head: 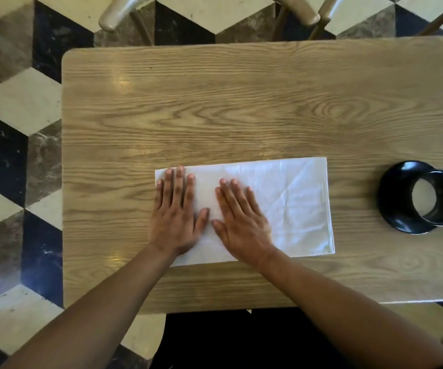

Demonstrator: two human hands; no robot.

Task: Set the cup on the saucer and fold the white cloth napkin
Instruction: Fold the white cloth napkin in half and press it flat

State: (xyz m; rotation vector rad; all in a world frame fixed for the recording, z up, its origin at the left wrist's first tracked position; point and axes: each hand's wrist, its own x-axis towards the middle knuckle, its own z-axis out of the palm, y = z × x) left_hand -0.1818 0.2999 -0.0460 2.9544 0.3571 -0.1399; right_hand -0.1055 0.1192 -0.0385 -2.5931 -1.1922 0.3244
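On the table (241,102), left of the cup (437,197) on its saucer (396,209), both hands, left (173,211) and right (241,219), press flat and spread on the napkin (295,203), gripping nothing. Uneven sliding could skew the layers and misalign the edges.

the surface (241,107) is a pale wood top with strong dark grain, rounded at its far-left corner, and soft glare patches shine on its left part. around the surface lies the floor (9,161), tiled in cream, black and mottled brown marble diamonds that read as stacked cubes. beyond the surface's far edge stand two chairs, one (124,14) with a curved beige back rail, the other (329,12) just right of it.
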